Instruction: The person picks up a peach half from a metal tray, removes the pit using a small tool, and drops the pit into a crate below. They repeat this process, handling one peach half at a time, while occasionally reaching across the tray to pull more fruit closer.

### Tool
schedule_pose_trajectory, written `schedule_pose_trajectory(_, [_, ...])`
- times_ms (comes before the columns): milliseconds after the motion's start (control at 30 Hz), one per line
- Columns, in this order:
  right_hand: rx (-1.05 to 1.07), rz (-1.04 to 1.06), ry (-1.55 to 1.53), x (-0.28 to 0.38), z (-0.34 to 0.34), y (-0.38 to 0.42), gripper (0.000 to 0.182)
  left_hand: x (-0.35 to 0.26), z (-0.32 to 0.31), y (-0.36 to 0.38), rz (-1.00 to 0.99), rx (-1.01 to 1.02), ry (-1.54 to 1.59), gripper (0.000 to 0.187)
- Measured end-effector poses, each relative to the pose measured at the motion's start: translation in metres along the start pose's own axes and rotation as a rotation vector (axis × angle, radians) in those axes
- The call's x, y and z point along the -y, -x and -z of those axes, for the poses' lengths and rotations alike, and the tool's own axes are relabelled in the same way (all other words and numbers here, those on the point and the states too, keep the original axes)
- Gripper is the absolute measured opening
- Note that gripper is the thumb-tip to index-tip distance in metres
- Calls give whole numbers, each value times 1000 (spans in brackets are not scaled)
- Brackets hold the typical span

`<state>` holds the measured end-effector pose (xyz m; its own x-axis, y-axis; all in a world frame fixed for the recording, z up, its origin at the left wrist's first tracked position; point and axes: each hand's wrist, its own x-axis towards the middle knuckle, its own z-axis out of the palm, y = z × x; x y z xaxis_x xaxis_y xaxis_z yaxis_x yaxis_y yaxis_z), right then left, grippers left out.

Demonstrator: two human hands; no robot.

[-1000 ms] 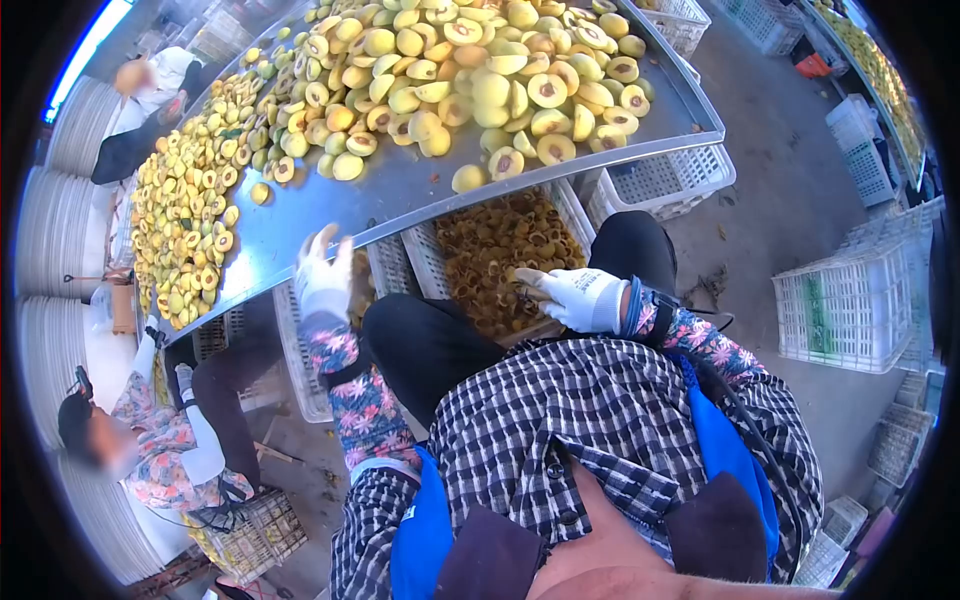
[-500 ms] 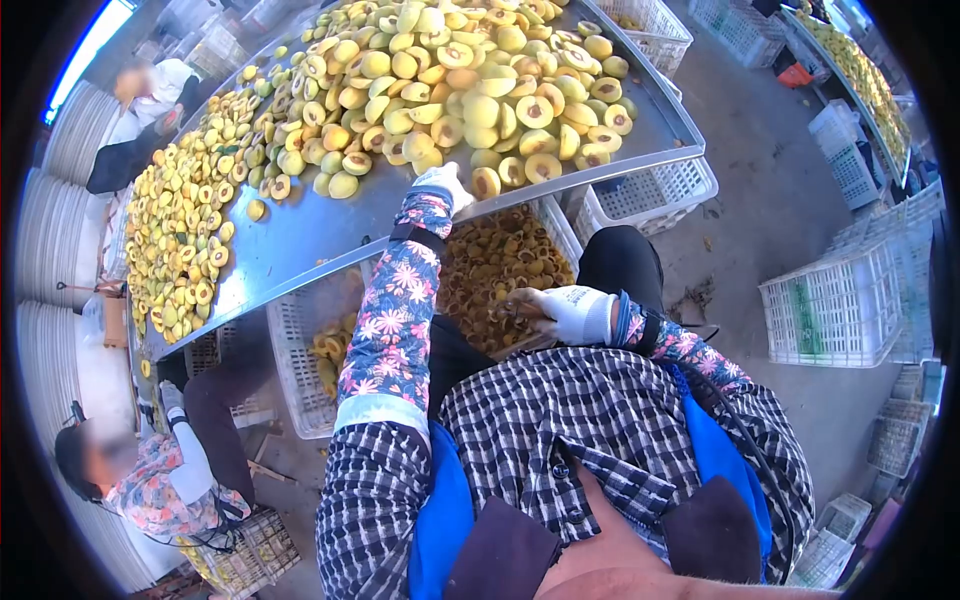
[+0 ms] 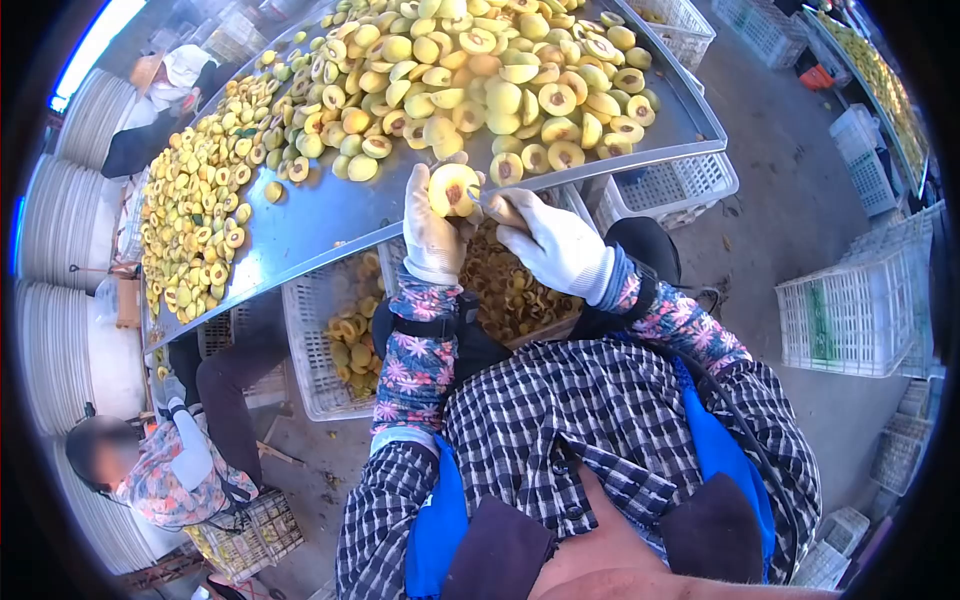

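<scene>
My left hand (image 3: 432, 240), in a white glove, holds up a yellow peach half (image 3: 447, 187) with its cut face and brown pit cavity showing. My right hand (image 3: 562, 248), gloved with stained fingertips, is closed around a small metal-tipped tool (image 3: 474, 196). Its tip meets the right edge of the peach half; the handle is mostly hidden by my fingers. Just beyond my hands lie many halved peaches (image 3: 505, 97) heaped on a metal table (image 3: 300, 245).
Below the table edge, one crate (image 3: 335, 408) holds yellow pieces and another holds brownish scraps (image 3: 510, 285). White crates (image 3: 840, 325) stand on the right. A co-worker (image 3: 165, 470) sits at lower left; another person (image 3: 185, 75) is at upper left.
My left hand has come back from the pile with a peach half. My right hand has risen from over the scrap crate, bringing the tool to the fruit.
</scene>
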<state>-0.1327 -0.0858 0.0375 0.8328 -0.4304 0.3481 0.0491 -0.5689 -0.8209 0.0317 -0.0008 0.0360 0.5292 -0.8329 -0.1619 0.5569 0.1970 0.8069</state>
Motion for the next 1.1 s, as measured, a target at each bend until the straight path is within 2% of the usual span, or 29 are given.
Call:
schedule_pose_trajectory(67, [-55,34,155,4,-4,-5,34,3,-15,7,-9,-151,10,59])
schedule_pose_trajectory(100, [-54,34,157,4,-7,-5,34,8,-16,5,-9,-151,12,59])
schedule_pose_trajectory(167, [-124,95,277,3,-13,-2,31,20,-10,0,-237,-152,-177,61])
schedule_pose_trajectory(200, [-202,172,327,2,-18,0,28,23,-10,0,-280,-148,-215,59])
schedule_pose_trajectory(300, [-76,122,341,2,-13,4,28,23,-11,3,-311,-145,-332,60])
schedule_pose_trajectory(367, [-2,107,345,0,-10,6,28,16,-18,11,-274,-148,-341,64])
schedule_pose_trajectory(433, [76,91,349,-5,-8,8,29,12,-15,14,-59,-97,-234,66])
schedule_pose_trajectory(500, [97,93,173,-13,-10,9,31,16,-19,13,-83,-125,-214,67])
schedule_pose_trajectory(533, [99,95,173,-13,-9,9,31,18,-21,13,-84,-140,-56,64])
schedule_pose_trajectory(567, [182,-39,105,-12,-8,8,32,20,-22,13,-84,-155,99,61])
schedule_pose_trajectory(600, [263,-175,36,-11,-8,7,33,22,-23,13,-84,-157,96,61])
schedule_pose_trajectory(633, [263,-175,33,-12,-6,7,33,24,-23,11,-88,-184,147,56])
schedule_pose_trajectory(700, [391,-269,-218,-15,-3,6,35,24,-24,12,-91,-212,199,53])
schedule_pose_trajectory(733, [436,-266,-274,-16,0,6,36,21,-25,14,-22,-207,211,49])
schedule_pose_trajectory(767, [434,-271,-276,-13,1,8,36,19,-25,16,46,-201,224,47])
schedule_pose_trajectory(833, [476,-469,-677,-6,4,10,36,19,-20,13,68,-159,228,46])
schedule_pose_trajectory(867, [477,-474,-677,-7,1,12,36,20,-18,12,83,-116,232,45])
schedule_pose_trajectory(933, [478,-602,-985,-11,-7,16,37,26,-22,12,13,-150,260,45])
schedule_pose_trajectory(1000, [444,-641,-1063,-9,-15,16,36,31,-27,12,-99,-242,261,43])
schedule_pose_trajectory(1100, [389,-760,-1155,-4,-14,17,35,31,-25,11,-64,-204,270,41])
